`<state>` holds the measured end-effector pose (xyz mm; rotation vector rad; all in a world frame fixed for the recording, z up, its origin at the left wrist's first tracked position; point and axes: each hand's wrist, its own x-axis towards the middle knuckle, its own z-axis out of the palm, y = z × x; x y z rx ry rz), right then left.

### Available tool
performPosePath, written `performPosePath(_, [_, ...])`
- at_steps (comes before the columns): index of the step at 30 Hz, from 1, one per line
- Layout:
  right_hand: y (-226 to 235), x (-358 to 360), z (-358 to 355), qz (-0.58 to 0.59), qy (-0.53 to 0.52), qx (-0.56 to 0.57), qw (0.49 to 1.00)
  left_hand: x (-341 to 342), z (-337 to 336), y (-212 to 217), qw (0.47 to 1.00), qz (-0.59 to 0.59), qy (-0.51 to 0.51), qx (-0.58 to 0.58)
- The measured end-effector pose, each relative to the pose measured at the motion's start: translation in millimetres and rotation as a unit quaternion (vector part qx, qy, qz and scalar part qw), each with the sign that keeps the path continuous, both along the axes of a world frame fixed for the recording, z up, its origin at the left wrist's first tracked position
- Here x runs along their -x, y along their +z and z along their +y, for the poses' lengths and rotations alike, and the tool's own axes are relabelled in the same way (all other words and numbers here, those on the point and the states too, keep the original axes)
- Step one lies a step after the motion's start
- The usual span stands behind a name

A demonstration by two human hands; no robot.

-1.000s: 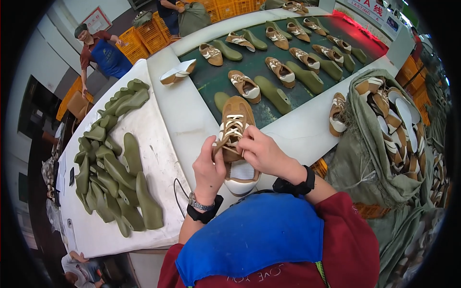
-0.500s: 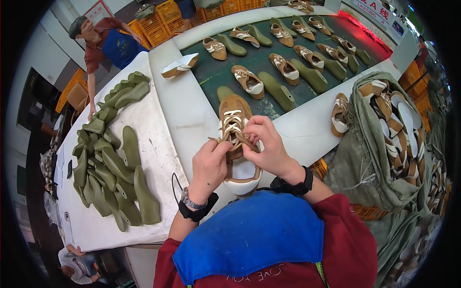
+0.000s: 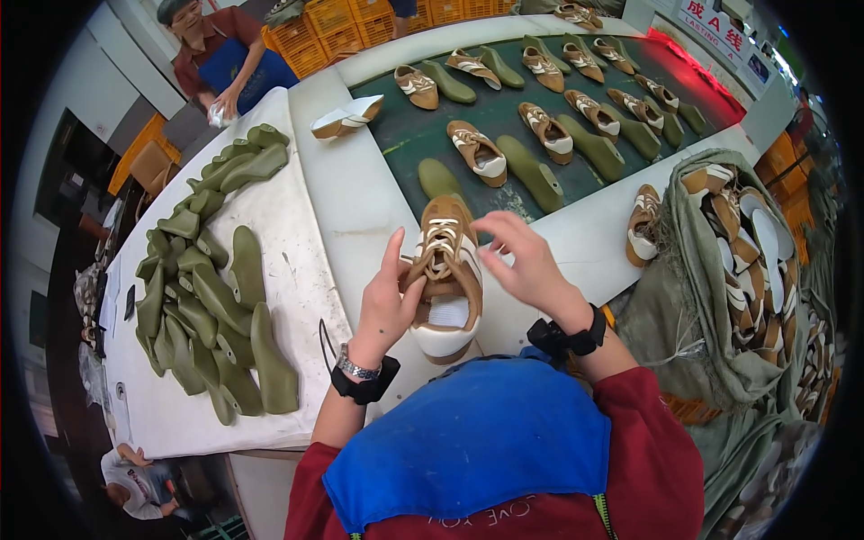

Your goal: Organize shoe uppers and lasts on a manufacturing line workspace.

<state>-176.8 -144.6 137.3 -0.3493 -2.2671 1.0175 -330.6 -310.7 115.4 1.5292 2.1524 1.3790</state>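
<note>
A brown and white sneaker (image 3: 443, 241) sits in front of me on the white tabletop, its toe pointing away and its pale laces threaded across the tongue. On its left side is my left hand (image 3: 385, 301), fingers spread and thumb at the shoe's opening edge. My right hand (image 3: 529, 268) is raised off the shoe's right side, fingers apart and holding nothing. Just beyond the toe lies a green shoe last (image 3: 438, 178). Similar sneakers (image 3: 477, 155) and green lasts (image 3: 529, 173) stand in rows on the dark green belt (image 3: 409, 135).
A heap of green lasts (image 3: 218, 301) covers part of the white-covered table (image 3: 301, 256) at left. On the right, a grey-green sack (image 3: 688, 297) overflows with shoes beside a single sneaker (image 3: 643, 227). A co-worker (image 3: 225, 54) stands at the far left.
Both hands have let go of the laces; the right hand has drawn away rightward and the left has opened. The co-worker's arm has moved in from the heap, now with something white in hand.
</note>
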Motion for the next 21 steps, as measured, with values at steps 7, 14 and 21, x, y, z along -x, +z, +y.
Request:
performPosePath(7, [-41.1,-4.0,12.7,-0.084,-0.014,0.100,0.991,1.7,3.0,0.3,0.991,-0.028,0.121,0.048])
performPosePath(14, [-57.7,-7.6,-33.5,-0.188,0.100,0.004,0.977,2.7,0.5,-50.1,0.980,0.023,0.159,0.118])
performPosePath(21, [-67.2,20.5,-29.1,-0.263,0.240,0.038,0.933,5.7,-1.1,-59.8,0.988,-0.033,0.102,0.113])
